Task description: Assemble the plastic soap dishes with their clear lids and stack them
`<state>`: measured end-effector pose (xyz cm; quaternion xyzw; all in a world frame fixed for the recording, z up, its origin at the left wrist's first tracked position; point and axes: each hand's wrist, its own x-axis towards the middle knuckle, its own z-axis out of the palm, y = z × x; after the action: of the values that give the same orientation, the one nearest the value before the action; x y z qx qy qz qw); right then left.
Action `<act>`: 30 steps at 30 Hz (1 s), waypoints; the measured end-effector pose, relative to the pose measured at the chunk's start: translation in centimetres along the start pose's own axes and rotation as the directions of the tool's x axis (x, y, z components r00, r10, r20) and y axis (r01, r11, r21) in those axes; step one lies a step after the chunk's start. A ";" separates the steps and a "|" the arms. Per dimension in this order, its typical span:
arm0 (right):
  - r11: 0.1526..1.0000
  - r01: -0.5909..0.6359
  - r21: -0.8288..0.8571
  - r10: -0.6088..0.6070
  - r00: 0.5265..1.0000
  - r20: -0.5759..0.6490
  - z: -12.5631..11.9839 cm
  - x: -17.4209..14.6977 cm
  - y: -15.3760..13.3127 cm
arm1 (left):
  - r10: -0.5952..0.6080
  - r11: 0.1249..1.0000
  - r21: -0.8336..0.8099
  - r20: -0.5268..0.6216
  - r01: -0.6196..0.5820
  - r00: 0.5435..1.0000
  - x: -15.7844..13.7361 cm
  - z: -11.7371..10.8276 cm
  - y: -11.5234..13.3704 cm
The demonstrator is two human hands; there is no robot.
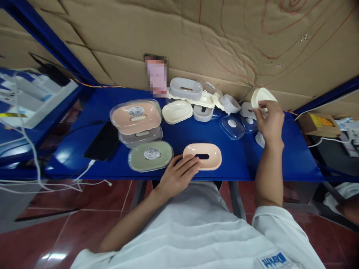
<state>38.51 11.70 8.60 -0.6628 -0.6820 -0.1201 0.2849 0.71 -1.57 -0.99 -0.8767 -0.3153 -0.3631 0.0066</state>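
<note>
A peach soap dish (214, 161) with a dark oval slot lies near the front edge of the blue table. My left hand (179, 173) rests on its left side, fingers stretched out flat. Left of that hand sits a green soap dish (165, 151) under a clear lid with a round label. Up at the back right, my right hand (270, 116) pinches a cream oval dish (259, 96), raised and tilted above the table. Beneath that hand, a whitish piece (260, 139) is partly covered by my wrist.
Lidded peach (153, 119) and grey (143, 137) soap dishes are stacked at left, by a black phone (102, 142). Cream dishes (177, 112), grey dishes (185, 89) and clear lids (232, 127) crowd the back. A pixelated phone screen (157, 76) leans against the cardboard wall (117, 37).
</note>
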 end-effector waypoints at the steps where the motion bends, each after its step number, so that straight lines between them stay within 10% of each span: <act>1: 0.997 0.064 0.051 -0.062 0.997 -0.044 -0.8 -1.7 -1.5 | 0.005 1.000 -0.025 -0.064 -0.006 0.998 -0.2 -0.3 0.2; 8: 0.907 0.330 0.263 -0.380 0.910 0.166 0.7 -14.8 -10.6 | -0.072 0.997 -0.044 -0.239 0.063 0.968 0.2 -2.8 1.3; 14: 0.790 0.464 0.401 -0.577 0.785 0.227 2.2 -15.7 -12.1 | -0.138 0.990 -0.035 -0.174 0.134 0.975 2.4 -1.8 1.0; 21: 0.985 0.164 0.057 -0.172 0.967 0.188 1.9 -11.6 -4.5 | -0.172 0.985 -0.030 -0.153 0.170 0.973 2.8 -1.6 0.4; 30: 0.996 -0.066 0.062 0.049 0.969 0.242 2.6 -13.4 -2.5 | -0.306 0.943 0.153 0.042 0.296 0.951 6.0 0.1 -2.0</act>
<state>34.94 1.68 -0.31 -0.6817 -0.6957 -0.0069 0.2266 2.89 3.30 2.33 -0.8267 -0.4712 -0.3074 0.0043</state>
